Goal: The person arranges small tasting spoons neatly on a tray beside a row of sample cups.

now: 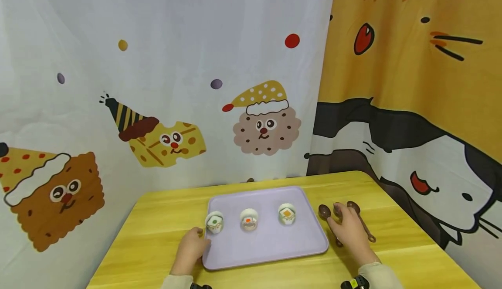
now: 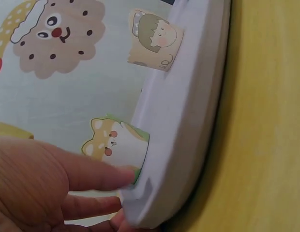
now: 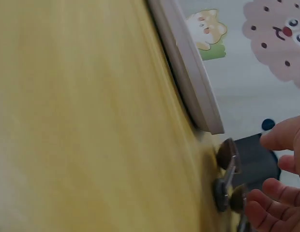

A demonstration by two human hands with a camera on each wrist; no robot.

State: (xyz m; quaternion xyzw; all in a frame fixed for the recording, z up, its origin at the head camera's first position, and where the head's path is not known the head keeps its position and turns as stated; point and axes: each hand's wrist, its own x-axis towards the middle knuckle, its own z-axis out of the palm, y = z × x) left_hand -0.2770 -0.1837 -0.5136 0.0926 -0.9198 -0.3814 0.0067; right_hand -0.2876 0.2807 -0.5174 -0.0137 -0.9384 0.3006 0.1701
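My left hand (image 1: pixel 191 248) grips the left edge of a pale lilac tray (image 1: pixel 262 249), thumb by the rim and fingers at its outer side. Three small paper cups with cartoon prints stand on the tray: a left cup (image 1: pixel 214 222) with a green spot, a middle cup (image 1: pixel 249 219) with an orange-red mark and a right cup (image 1: pixel 287 214) with an orange square. Over several brown spoons (image 1: pixel 354 206) to the tray's right hovers my right hand (image 1: pixel 350 232), its fingers loosely bent and apart. It partly hides one spoon; another spoon bowl (image 3: pixel 226 154) shows below the thumb.
The tray lies on a yellow wood-grain table (image 1: pixel 157 219). Behind the table hangs a white curtain (image 1: pixel 176 62) printed with cartoon snacks. A second printed curtain (image 1: pixel 392 71) runs along the table's right side.
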